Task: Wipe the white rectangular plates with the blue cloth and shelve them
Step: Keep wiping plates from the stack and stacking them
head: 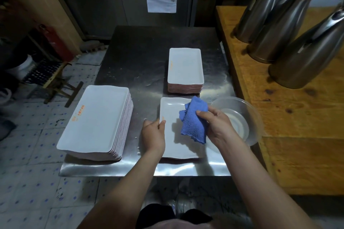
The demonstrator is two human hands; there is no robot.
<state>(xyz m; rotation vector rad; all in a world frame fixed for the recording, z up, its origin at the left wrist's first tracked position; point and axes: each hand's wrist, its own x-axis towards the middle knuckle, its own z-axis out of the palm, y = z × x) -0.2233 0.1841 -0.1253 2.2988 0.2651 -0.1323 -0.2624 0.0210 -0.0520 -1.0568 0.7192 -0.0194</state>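
Grasping blue cloth (193, 121), right hand (217, 122) works over plate (173, 143) | left hand (153, 133) pinches its rim | left stack (96, 119) and far stack (185, 67) wait, possibly one wiped | shelving not yet begun

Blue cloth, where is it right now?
In the head view the blue cloth is gripped by the right hand, over the right side of the single white plate in front of the person, just left of the clear plastic bowl.
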